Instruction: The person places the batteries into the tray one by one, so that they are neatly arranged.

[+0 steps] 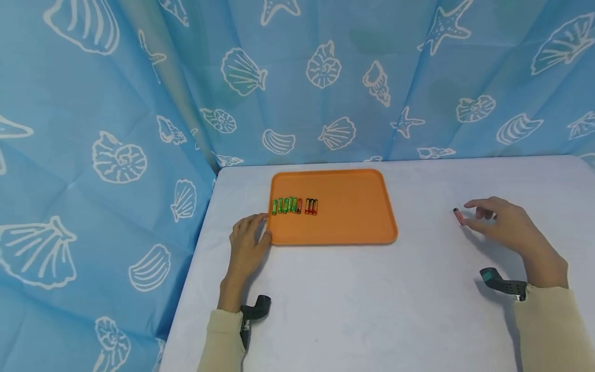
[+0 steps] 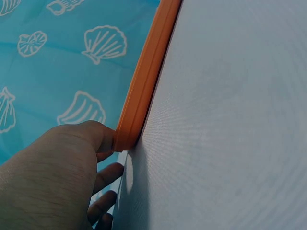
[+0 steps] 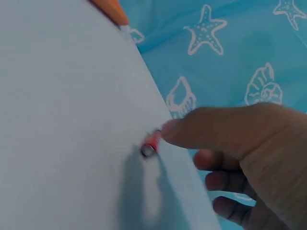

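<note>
My left hand rests at the left side of an orange tray, thumb and forefinger touching its rim. In the left wrist view the thumb meets the tray's corner, while the other fingers hang loosely apart. Over the table at the right, my right hand has its thumb and forefinger spread. A red battery lies just beside the thumb tip. The right wrist view shows the battery end-on at the thumb; whether they touch I cannot tell.
Inside the tray, toward its left side, stand in a row several green batteries, one red battery and three black-and-red batteries. A white cloth covers the table. Blue shell-patterned curtains hang behind and at the left.
</note>
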Tool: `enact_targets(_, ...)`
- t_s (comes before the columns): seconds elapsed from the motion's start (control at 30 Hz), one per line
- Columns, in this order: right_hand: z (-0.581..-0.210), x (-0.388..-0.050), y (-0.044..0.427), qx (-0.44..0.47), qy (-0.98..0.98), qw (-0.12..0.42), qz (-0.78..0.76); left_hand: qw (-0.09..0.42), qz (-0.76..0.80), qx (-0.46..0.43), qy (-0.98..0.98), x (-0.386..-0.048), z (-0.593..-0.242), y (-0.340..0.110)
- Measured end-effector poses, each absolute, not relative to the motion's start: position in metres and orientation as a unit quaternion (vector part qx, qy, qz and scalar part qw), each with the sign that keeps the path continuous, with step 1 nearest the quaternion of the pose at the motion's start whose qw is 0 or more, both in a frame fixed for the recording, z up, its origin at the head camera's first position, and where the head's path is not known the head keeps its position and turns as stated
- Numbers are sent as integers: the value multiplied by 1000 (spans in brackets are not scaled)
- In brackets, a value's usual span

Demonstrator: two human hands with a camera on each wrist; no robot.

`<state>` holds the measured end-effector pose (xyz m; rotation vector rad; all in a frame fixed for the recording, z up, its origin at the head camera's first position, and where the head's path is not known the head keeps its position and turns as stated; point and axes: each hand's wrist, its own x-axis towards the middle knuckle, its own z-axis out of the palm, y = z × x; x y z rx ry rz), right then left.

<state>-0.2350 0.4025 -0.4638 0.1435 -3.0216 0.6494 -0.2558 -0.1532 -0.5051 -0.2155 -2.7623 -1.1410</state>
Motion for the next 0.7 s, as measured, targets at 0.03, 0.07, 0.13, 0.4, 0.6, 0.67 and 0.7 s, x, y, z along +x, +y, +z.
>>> enact_targets(0.03,-463,-237,406,56,-977,16,206,71,-379,-72,-920,-256,-505,-153)
enact_targets(0.07,-462,-239,408,63,-976,7,206,69,-379,-71,-920,-257,-505,-153)
enact_targets(0.13,-462,-242,411,76,-975,-7,207,66,-378,-71,-921,-257,-504,-153)
enact_targets(0.4,-464,-253,418,127,-971,-26,202,67,-384,-69,-919,-255,-500,-155)
enact_targets(0.6,-467,-256,426,107,-968,-65,217,69,-384,-77,-918,-256,-503,-154)
enact_targets(0.67,-469,-256,427,98,-968,-65,223,68,-384,-77,-918,-255,-502,-154)
enact_targets(0.7,-470,-255,426,95,-968,-61,225,68,-383,-77,-918,-255,-502,-153)
